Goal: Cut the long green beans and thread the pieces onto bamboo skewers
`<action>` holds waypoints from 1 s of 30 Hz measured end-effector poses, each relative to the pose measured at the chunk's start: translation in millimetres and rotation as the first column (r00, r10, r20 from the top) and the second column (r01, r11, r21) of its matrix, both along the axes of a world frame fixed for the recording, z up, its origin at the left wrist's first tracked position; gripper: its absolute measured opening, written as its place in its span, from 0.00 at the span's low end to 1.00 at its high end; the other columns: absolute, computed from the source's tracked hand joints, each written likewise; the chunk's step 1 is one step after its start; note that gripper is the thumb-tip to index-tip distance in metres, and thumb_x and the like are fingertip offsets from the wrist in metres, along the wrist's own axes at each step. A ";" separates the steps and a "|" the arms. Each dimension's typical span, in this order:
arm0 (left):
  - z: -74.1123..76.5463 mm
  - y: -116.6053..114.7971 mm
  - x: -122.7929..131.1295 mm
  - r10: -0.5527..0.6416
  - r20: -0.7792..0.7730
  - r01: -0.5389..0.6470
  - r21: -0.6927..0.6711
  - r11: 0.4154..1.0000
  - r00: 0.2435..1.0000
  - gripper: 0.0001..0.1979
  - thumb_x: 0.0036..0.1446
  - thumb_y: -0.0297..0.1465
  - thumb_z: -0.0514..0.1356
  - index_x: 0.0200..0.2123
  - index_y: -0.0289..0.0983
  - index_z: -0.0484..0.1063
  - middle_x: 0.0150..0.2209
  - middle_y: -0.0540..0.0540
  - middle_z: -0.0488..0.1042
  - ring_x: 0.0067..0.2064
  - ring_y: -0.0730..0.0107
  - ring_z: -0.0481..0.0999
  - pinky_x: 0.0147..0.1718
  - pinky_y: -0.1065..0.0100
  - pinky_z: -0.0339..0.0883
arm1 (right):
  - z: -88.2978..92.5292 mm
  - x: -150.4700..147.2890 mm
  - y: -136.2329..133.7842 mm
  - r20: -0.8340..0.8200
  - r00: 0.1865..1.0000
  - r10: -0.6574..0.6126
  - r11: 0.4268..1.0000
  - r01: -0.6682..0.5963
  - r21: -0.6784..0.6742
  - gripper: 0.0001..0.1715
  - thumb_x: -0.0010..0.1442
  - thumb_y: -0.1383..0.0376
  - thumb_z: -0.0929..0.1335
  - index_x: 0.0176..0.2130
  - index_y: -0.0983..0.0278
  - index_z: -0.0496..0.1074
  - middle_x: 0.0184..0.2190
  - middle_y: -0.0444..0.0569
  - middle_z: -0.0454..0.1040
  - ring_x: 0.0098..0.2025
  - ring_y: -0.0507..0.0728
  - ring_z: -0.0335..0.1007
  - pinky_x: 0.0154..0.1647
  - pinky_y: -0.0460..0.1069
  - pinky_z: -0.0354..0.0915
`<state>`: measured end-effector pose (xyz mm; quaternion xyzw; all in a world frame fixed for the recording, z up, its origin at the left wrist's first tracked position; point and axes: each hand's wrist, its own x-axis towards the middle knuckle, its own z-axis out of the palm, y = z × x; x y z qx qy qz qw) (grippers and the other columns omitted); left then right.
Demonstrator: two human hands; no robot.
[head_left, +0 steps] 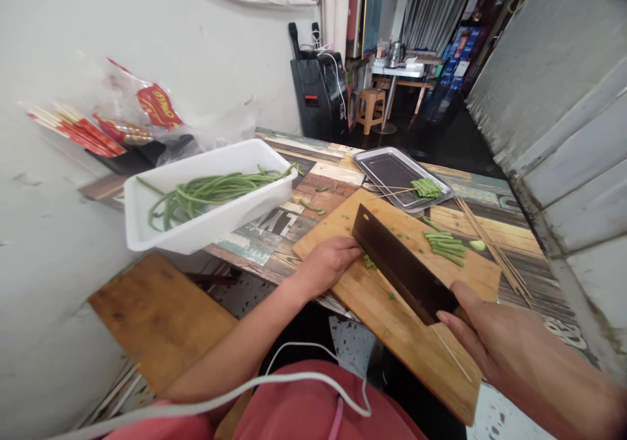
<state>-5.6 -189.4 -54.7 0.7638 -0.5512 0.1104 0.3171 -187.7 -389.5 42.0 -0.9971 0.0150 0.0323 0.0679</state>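
Observation:
My right hand (pixel 473 329) is closed round the handle of a cleaver (pixel 399 264), whose dark blade slants across the wooden cutting board (pixel 421 355). My left hand (pixel 336 264) rests at the board's left part, fingers bent and pressed together against the far end of the blade. What those fingers hold, if anything, is hidden by the blade. Small green scraps (pixel 369 264) lie close to the fingertips. On the board's far right sits a row of cut green bean pieces (pixel 445 247). A thin skewer (pixel 453 355) lies on the board near the right hand.
A white tub (pixel 235 215) with long green beans (pixel 210 195) stands at left. Behind the board, a metal tray (pixel 386 159) holds skewered bean pieces (pixel 426 188). Loose bamboo skewers (pixel 494 251) lie at right. Wrapped chopsticks (pixel 88 136) stand by the wall. A white cable (pixel 294 376) crosses my lap.

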 end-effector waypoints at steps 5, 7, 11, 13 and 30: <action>1.2 -2.5 -0.3 -0.038 0.069 0.035 0.049 0.998 0.997 0.15 0.65 0.29 0.48 0.42 0.33 0.74 0.41 0.41 0.76 0.43 0.64 0.74 0.42 0.65 0.71 | -9.9 -5.4 2.1 0.041 0.998 -0.041 0.996 0.044 -0.073 0.15 0.63 0.56 0.56 0.40 0.62 0.63 0.12 0.41 0.63 0.12 0.53 0.62 0.14 0.47 0.41; 1.5 -3.7 0.6 -0.071 0.084 0.067 0.056 0.996 0.994 0.16 0.65 0.29 0.47 0.40 0.33 0.75 0.40 0.41 0.76 0.43 0.64 0.74 0.42 0.65 0.71 | -10.0 -6.1 1.2 0.039 0.998 -0.040 0.996 0.043 -0.079 0.16 0.62 0.54 0.56 0.39 0.62 0.63 0.12 0.41 0.62 0.12 0.53 0.60 0.14 0.47 0.40; 2.4 -5.1 1.7 -0.100 0.091 0.095 0.056 0.994 0.991 0.17 0.65 0.29 0.46 0.39 0.33 0.74 0.39 0.41 0.76 0.43 0.65 0.74 0.43 0.65 0.71 | -3.5 -2.7 -2.3 -0.013 1.000 0.005 0.999 -0.006 -0.034 0.14 0.61 0.54 0.58 0.34 0.60 0.62 0.13 0.42 0.63 0.12 0.51 0.59 0.15 0.48 0.43; 2.3 -5.1 1.7 -0.117 0.090 0.113 0.050 0.992 0.989 0.17 0.65 0.28 0.46 0.39 0.33 0.74 0.38 0.41 0.76 0.42 0.65 0.74 0.42 0.65 0.71 | -1.7 0.7 -3.0 -0.027 0.999 0.018 1.000 -0.018 -0.017 0.13 0.62 0.55 0.58 0.34 0.60 0.63 0.13 0.42 0.63 0.13 0.51 0.60 0.15 0.47 0.43; -1.5 6.2 -17.3 0.150 -0.001 -0.148 -0.159 0.976 0.989 0.10 0.60 0.29 0.53 0.38 0.35 0.74 0.37 0.41 0.75 0.40 0.65 0.74 0.41 0.61 0.71 | 19.4 32.6 22.9 0.139 0.985 -0.101 0.992 0.090 0.085 0.16 0.65 0.58 0.54 0.40 0.64 0.63 0.24 0.48 0.73 0.26 0.56 0.69 0.24 0.47 0.54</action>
